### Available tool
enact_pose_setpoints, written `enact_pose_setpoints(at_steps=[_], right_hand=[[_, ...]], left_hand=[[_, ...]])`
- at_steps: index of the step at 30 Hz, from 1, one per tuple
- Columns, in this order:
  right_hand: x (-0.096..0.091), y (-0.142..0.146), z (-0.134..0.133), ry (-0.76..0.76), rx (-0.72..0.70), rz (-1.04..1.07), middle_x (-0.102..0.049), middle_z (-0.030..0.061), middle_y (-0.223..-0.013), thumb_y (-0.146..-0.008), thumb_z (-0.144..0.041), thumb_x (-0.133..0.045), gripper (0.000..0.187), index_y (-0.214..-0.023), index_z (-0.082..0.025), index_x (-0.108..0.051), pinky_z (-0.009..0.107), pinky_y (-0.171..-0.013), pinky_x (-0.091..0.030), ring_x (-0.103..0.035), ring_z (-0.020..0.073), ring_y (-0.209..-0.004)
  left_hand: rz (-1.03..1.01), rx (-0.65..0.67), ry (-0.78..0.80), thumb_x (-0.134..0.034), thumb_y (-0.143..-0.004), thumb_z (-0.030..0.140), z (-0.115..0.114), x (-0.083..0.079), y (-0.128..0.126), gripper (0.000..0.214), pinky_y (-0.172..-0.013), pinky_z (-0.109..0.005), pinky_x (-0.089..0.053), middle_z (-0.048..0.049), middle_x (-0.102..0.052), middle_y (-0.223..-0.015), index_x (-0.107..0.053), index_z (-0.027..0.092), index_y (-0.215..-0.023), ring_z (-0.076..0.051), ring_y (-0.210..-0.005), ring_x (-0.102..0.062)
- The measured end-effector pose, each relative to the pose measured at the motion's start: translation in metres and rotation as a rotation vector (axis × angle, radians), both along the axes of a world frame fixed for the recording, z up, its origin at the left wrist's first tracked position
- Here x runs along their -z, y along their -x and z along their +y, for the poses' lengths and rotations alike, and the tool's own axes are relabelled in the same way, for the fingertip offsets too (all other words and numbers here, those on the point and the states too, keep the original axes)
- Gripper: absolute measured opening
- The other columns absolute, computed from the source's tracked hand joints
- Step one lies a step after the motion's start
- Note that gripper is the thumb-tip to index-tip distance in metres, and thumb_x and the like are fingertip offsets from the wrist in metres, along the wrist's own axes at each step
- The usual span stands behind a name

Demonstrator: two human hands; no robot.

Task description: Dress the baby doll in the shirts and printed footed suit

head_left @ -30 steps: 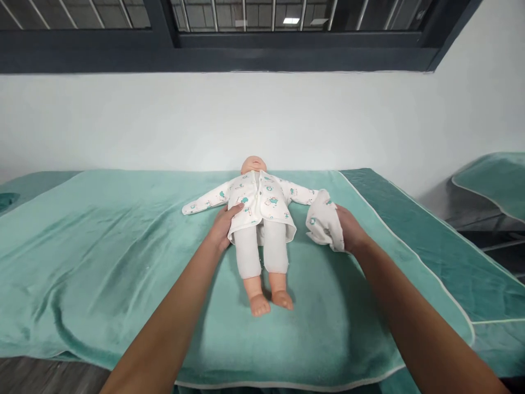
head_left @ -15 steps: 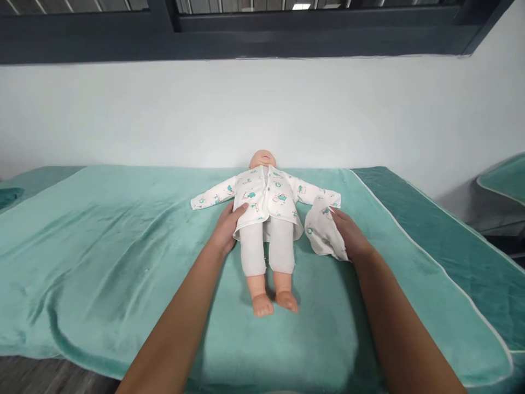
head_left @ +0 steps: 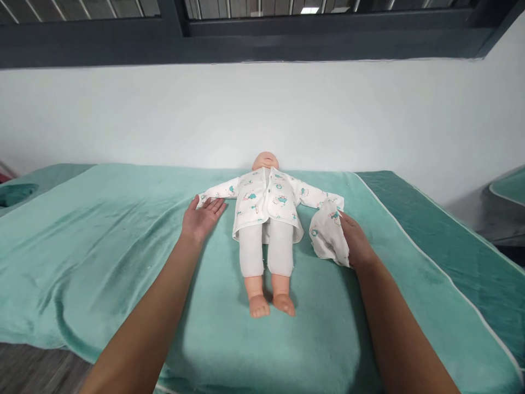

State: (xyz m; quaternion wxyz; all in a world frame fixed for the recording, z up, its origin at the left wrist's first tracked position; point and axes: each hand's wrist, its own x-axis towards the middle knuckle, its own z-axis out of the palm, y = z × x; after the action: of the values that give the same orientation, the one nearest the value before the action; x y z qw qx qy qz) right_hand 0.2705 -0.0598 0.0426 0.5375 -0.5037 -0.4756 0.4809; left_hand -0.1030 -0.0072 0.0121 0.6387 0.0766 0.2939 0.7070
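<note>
A baby doll (head_left: 259, 304) lies on its back, head toward the wall and feet toward me. It wears a white printed jacket (head_left: 256, 205) with sleeves spread out, and white trousers (head_left: 280, 249). My left hand (head_left: 200, 219) is open, palm up, at the end of the sleeve on the left; whether it touches the cuff I cannot tell. On the other side my right hand (head_left: 355, 241) is closed on a crumpled white printed cloth (head_left: 327, 232), its fingers partly hidden behind it. The cloth hangs just below the cuff of the right-side sleeve.
A light green plush blanket (head_left: 115, 262) covers the bed, with a darker green strip (head_left: 435, 235) on the right. Behind it rises a white wall (head_left: 164, 115) under a dark window frame (head_left: 307, 46). Dark floor (head_left: 36, 369) shows at lower left.
My left hand has let go of the jacket's side and moved left to the sleeve end, turning palm up with fingers spread. My right hand still holds the cloth, nearly in place.
</note>
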Motion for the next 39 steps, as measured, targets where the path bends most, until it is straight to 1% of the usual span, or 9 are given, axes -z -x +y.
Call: enact_pose_setpoints(at_steps=[7, 13, 19, 24, 26, 28, 31, 34, 39], right_hand=[[0.001, -0.002, 0.001, -0.008, -0.006, 0.022, -0.075, 0.0051, -0.095, -0.076, -0.065, -0.066, 0.047, -0.098, -0.024, -0.068, 0.04, -0.078, -0.057, -0.07, 0.0281, -0.089], [0.005, -0.002, 0.002, -0.051, 0.026, -0.002, -0.073, 0.0023, -0.091, -0.078, -0.062, -0.066, 0.047, -0.105, -0.024, -0.067, 0.033, -0.07, -0.054, -0.067, 0.0226, -0.079], [-0.005, 0.013, -0.003, -0.061, 0.082, -0.05, -0.066, -0.0043, -0.08, -0.073, -0.05, -0.072, 0.043, -0.107, -0.025, -0.063, 0.025, -0.057, -0.045, -0.055, 0.013, -0.06], [-0.051, 0.046, -0.015, -0.269, 0.03, -0.17, -0.066, -0.0013, -0.093, -0.073, -0.042, -0.074, 0.031, -0.091, -0.022, -0.058, 0.026, -0.075, -0.047, -0.06, 0.015, -0.083], [-0.075, 0.061, -0.023, -0.369, -0.092, -0.216, -0.067, -0.0008, -0.094, -0.076, -0.041, -0.073, 0.028, -0.092, -0.022, -0.059, 0.028, -0.079, -0.047, -0.06, 0.0167, -0.087], [-0.101, 0.075, -0.032, -0.479, -0.192, -0.309, -0.068, 0.0003, -0.096, -0.081, -0.04, -0.071, 0.024, -0.094, -0.022, -0.063, 0.031, -0.084, -0.046, -0.061, 0.0184, -0.092], [-0.137, 0.093, -0.046, -0.653, -0.272, -0.469, -0.069, 0.0023, -0.103, -0.086, -0.038, -0.066, 0.018, -0.095, -0.023, -0.071, 0.035, -0.09, -0.045, -0.062, 0.0206, -0.099], [-0.162, 0.104, -0.056, -0.817, -0.281, -0.578, -0.068, 0.0024, -0.105, -0.088, -0.034, -0.066, 0.015, -0.099, -0.025, -0.072, 0.037, -0.091, -0.045, -0.061, 0.021, -0.101], [-0.181, 0.103, -0.067, -0.915, -0.261, -0.67, -0.065, 0.0022, -0.098, -0.087, -0.036, -0.069, 0.016, -0.094, -0.022, -0.067, 0.034, -0.082, -0.045, -0.059, 0.0194, -0.091]], left_hand=[[0.093, -0.22, -0.107, -0.049, -0.093, 0.02, -0.002, 0.005, 0.004, 0.01, -0.107, -0.043, -0.051, -0.0118, -0.063, -0.121, -0.053, 0.019, -0.103, -0.019, -0.121, -0.063], [0.677, -0.607, 0.001, -0.061, -0.086, 0.015, -0.008, 0.011, -0.013, 0.029, -0.111, -0.03, -0.041, -0.0059, -0.052, -0.139, -0.049, 0.026, -0.11, -0.014, -0.135, -0.049], [0.94, -0.476, -0.099, -0.067, -0.081, 0.012, -0.04, 0.0, -0.053, 0.03, -0.118, -0.031, -0.029, -0.0012, -0.061, -0.13, -0.064, 0.027, -0.108, -0.016, -0.132, -0.049], [1.031, 0.006, -0.375, -0.067, -0.087, 0.026, -0.092, -0.044, -0.094, 0.015, -0.113, -0.037, -0.039, -0.0065, -0.069, -0.117, -0.07, 0.023, -0.102, -0.024, -0.121, -0.059], [0.92, 0.182, -0.5, -0.067, -0.088, 0.029, -0.112, -0.072, -0.105, 0.026, -0.11, -0.037, -0.042, -0.0076, -0.068, -0.123, -0.069, 0.024, -0.114, -0.024, -0.121, -0.06], [0.793, 0.243, -0.531, -0.074, -0.083, 0.024, -0.127, -0.1, -0.111, 0.041, -0.107, -0.036, -0.045, -0.0073, -0.066, -0.128, -0.066, 0.025, -0.123, -0.026, -0.122, -0.06], [0.733, 0.169, -0.534, -0.08, -0.074, 0.013, -0.136, -0.131, -0.113, 0.056, -0.107, -0.036, -0.046, -0.0051, -0.065, -0.131, -0.065, 0.027, -0.126, -0.028, -0.128, -0.057], [0.803, 0.011, -0.585, -0.078, -0.077, 0.015, -0.137, -0.147, -0.108, 0.038, -0.106, -0.034, -0.045, -0.004, -0.069, -0.124, -0.071, 0.023, -0.114, -0.028, -0.127, -0.057], [0.803, -0.163, -0.534, -0.075, -0.082, 0.027, -0.146, -0.168, -0.095, 0.022, -0.083, -0.031, -0.055, -0.0025, -0.069, -0.091, -0.071, 0.021, -0.103, -0.024, -0.101, -0.066]])
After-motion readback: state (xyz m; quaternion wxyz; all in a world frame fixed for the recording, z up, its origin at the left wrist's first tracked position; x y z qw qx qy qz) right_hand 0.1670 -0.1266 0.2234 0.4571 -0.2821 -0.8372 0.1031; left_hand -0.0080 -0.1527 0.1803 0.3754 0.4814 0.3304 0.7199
